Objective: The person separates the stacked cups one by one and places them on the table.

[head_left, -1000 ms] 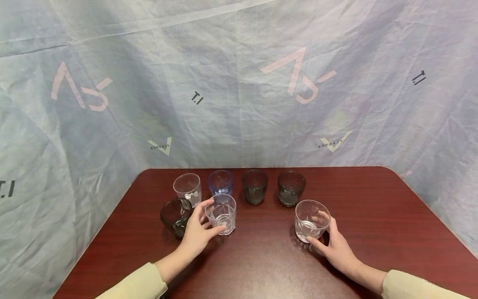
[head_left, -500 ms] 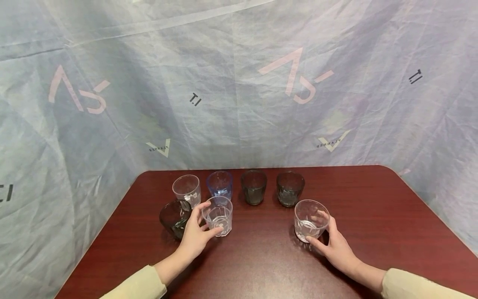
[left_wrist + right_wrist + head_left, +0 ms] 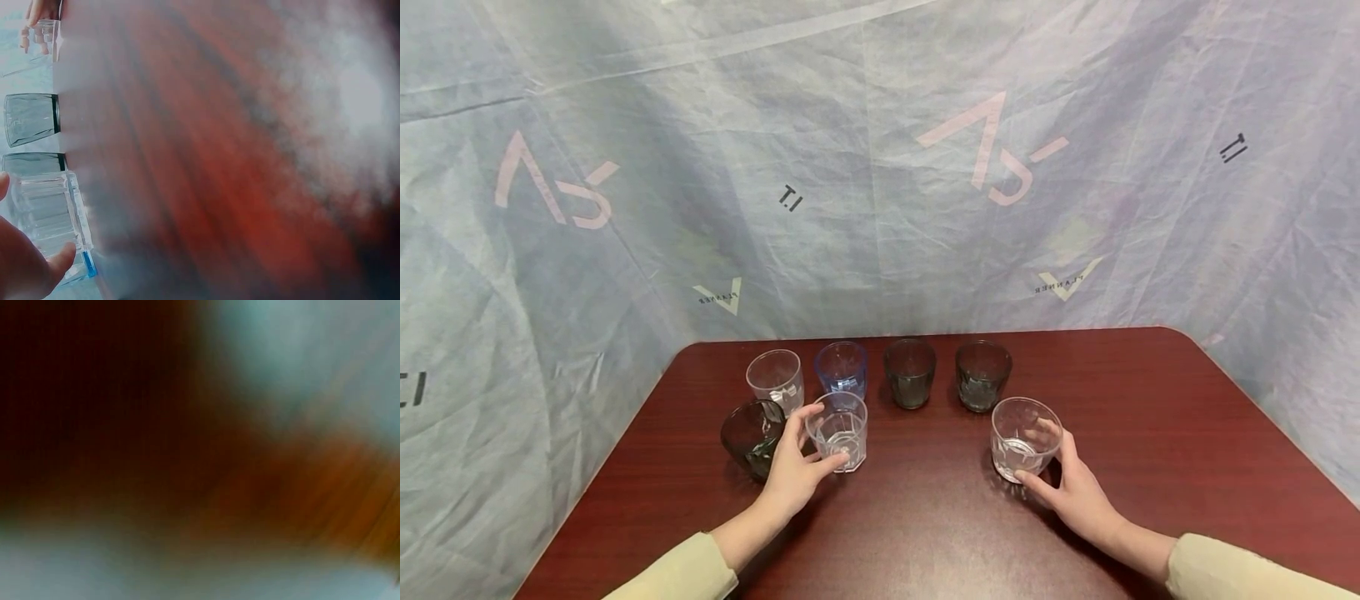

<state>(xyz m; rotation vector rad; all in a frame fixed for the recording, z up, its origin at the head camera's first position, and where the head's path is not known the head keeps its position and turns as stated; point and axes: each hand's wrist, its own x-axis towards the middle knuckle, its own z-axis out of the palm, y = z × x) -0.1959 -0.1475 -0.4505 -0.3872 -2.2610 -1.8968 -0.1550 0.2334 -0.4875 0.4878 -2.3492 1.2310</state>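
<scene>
My left hand (image 3: 792, 473) holds a clear faceted glass (image 3: 848, 429) from its left side, thumb low on the near wall and fingers around the far side. In the left wrist view, that glass (image 3: 44, 206) stands between the thumb and a fingertip. Farther right, my right hand (image 3: 1081, 492) grips a second clear glass (image 3: 1017, 442), thumb near the base, fingers showing through the wall behind it. Both glasses are upright. Just left of my left hand is a dark smoky glass (image 3: 748, 437), partly covered by that hand. The right wrist view is only a blur.
Along the back of the reddish-brown table (image 3: 917, 525) stand a clear glass (image 3: 775, 375), a blue glass (image 3: 841, 364) and two dark glasses, one mid-row (image 3: 910, 375) and one farther right (image 3: 983, 377). A grey printed cloth (image 3: 850, 250) hangs behind the table.
My left hand and its glass have shifted slightly left and toward me, then stayed there. My right hand keeps its grip in nearly the same place.
</scene>
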